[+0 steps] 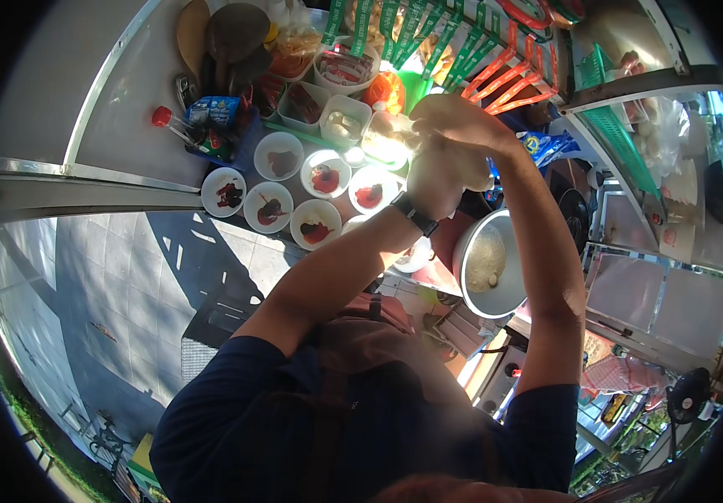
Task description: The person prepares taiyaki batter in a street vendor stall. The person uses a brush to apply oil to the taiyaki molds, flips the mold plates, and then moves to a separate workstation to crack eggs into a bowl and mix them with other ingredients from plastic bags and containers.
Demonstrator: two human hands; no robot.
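My left hand [440, 179], with a dark watch on the wrist, is over the counter, blurred. Just above it in the picture my right hand [456, 119] bends inward, and the two overlap. What either one holds is hidden by glare and blur. Beside them is a sunlit square plastic tub [386, 141]. Left of my hands stand several white bowls [295, 146], most with red and dark sauce in them. A big metal bowl [460, 254] with a pale, grainy or foamy content sits under my right forearm.
Square tubs [345, 122], an orange plastic bag [384, 92] and a white container of sachets [320, 78] line the back. Green and red printed strips [393, 28] hang above. A blue basket [247, 138] and a red-capped bottle [162, 116] are left; a black pan [573, 210] is right.
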